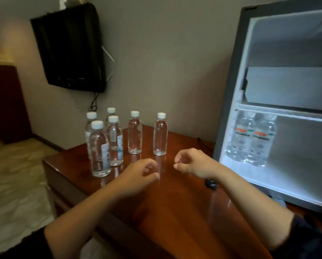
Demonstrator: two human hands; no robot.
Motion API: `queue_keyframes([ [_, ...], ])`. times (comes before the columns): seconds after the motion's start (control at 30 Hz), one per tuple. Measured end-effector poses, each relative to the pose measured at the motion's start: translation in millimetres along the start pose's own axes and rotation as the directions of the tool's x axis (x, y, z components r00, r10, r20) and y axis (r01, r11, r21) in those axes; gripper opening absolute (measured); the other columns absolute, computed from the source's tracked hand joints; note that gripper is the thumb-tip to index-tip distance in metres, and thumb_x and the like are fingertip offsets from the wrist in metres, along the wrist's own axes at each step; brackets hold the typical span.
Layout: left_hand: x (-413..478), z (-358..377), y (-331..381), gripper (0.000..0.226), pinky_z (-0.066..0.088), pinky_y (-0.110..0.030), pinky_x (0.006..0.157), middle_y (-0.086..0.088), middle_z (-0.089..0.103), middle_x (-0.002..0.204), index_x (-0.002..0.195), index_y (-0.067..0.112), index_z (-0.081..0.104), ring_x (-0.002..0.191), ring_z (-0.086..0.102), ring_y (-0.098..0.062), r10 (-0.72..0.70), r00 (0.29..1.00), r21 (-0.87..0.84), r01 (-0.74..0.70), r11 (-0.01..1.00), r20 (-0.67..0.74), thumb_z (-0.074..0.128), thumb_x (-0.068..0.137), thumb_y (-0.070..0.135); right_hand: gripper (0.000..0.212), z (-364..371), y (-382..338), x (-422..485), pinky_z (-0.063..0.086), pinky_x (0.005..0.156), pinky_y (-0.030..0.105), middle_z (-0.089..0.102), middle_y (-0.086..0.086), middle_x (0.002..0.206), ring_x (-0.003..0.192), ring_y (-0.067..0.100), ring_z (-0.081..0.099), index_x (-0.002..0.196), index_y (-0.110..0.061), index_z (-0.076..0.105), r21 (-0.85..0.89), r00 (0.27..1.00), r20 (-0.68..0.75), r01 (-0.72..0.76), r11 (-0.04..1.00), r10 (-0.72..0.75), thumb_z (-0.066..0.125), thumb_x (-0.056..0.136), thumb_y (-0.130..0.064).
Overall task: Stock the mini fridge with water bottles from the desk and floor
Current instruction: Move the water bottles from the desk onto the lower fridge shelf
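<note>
Partly cropped mini fridge [229, 101], blurred bottles [244, 141] inside, left hand [140, 171], right hand [192, 163], fingers [182, 156] loosely curled, empty.

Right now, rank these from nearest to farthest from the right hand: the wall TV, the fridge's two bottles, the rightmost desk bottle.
From the right hand:
1. Rightmost desk bottle, just ahead, left.
2. Two fridge bottles, right, on the lower shelf.
3. Wall TV, far left, high up.
</note>
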State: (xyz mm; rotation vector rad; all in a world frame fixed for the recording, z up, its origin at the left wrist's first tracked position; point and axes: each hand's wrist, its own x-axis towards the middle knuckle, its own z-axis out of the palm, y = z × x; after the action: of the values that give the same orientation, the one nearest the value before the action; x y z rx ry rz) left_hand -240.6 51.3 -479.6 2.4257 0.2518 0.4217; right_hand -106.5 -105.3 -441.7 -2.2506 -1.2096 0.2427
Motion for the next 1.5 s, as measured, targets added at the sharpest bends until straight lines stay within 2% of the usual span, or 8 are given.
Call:
queue_keyframes([
  [0.27,-28,-46,-61,0.028,0.040,-0.022,0.086,0.003,0.052,0.113,0.112,0.021,0.055,0.104,0.051,-0.009,-0.087,0.918,-0.040,0.078,0.996,-0.387,0.064,0.085,0.023,0.018,45,-66,55,0.041,0.063,0.018,0.060,-0.003,0.083,0.072,0.008,0.053,0.101,-0.014,0.062,-0.038,0.986,0.074,0.155,0.987,-0.152,0.062,0.089,-0.027],
  [0.47,-23,-66,-99,0.034,0.040,-0.024,0.078,-0.002,0.046,0.107,0.103,0.018,0.047,0.095,0.052,-0.015,-0.239,0.826,-0.148,0.189,0.971,-0.511,0.070,0.080,0.024,0.039,65,-117,96,0.046,0.071,0.023,0.062,0.001,0.096,0.085,0.013,0.058,0.125,-0.015,0.053,-0.060,0.964,-0.055,0.258,0.964,-0.261,0.062,0.089,-0.029],
  [0.6,-8,-74,-120,0.053,0.044,-0.031,0.090,-0.004,0.047,0.126,0.124,0.018,0.042,0.114,0.049,-0.018,-0.329,0.827,-0.277,0.219,0.936,-0.457,0.070,0.080,0.028,0.049,77,-147,120,0.051,0.088,0.045,0.062,0.009,0.114,0.102,0.027,0.060,0.133,-0.016,0.043,-0.129,0.940,-0.163,0.280,0.951,-0.299,0.061,0.089,-0.032],
  [0.73,9,-76,-122,0.060,0.046,-0.038,0.096,-0.002,0.046,0.136,0.135,0.020,0.037,0.124,0.046,-0.020,-0.360,0.843,-0.397,0.195,0.897,-0.400,0.066,0.083,0.027,0.042,88,-165,142,0.050,0.087,0.046,0.060,0.009,0.117,0.105,0.031,0.059,0.125,-0.017,0.047,-0.170,0.925,-0.237,0.263,0.950,-0.298,0.059,0.089,-0.034],
  [0.9,22,-75,-130,0.037,0.047,-0.016,0.065,0.013,0.056,0.103,0.116,0.030,0.041,0.084,0.052,0.004,-0.373,0.866,-0.495,0.176,0.851,-0.333,0.063,0.087,0.028,0.041,101,-173,160,0.050,0.086,0.043,0.061,0.007,0.119,0.109,0.030,0.058,0.122,-0.017,0.050,-0.208,0.937,-0.248,0.198,0.958,-0.248,0.055,0.090,-0.041],
  [1.0,24,-70,-134,0.038,0.040,-0.011,0.060,0.022,0.049,0.091,0.109,0.034,0.037,0.081,0.051,0.005,-0.342,0.879,-0.489,0.150,0.860,-0.333,0.065,0.084,0.031,0.039,103,-170,165,0.048,0.089,0.040,0.063,0.007,0.119,0.110,0.029,0.058,0.123,-0.018,0.054,-0.193,0.926,-0.292,0.189,0.963,-0.240,0.057,0.090,-0.039],
  [1.2,19,-63,-135,0.057,0.046,-0.020,0.072,0.001,0.052,0.120,0.117,0.027,0.045,0.108,0.055,-0.017,-0.311,0.870,-0.424,0.133,0.896,-0.383,0.071,0.071,0.047,0.027,97,-160,152,0.046,0.080,0.034,0.067,0.005,0.102,0.097,0.026,0.061,0.109,-0.016,0.061,-0.135,0.913,-0.274,0.276,0.952,-0.304,0.060,0.089,-0.034],
  [1.5,-13,-38,-109,0.071,0.052,-0.038,0.092,0.010,0.057,0.117,0.111,0.045,0.048,0.108,0.057,-0.009,-0.178,0.943,-0.413,0.049,0.909,-0.280,0.066,0.051,0.077,0.036,67,-137,100,0.042,0.095,0.040,0.066,0.002,0.105,0.108,0.028,0.058,0.119,-0.018,0.059,-0.194,0.921,-0.175,0.315,0.929,-0.349,0.059,0.089,-0.038],
])
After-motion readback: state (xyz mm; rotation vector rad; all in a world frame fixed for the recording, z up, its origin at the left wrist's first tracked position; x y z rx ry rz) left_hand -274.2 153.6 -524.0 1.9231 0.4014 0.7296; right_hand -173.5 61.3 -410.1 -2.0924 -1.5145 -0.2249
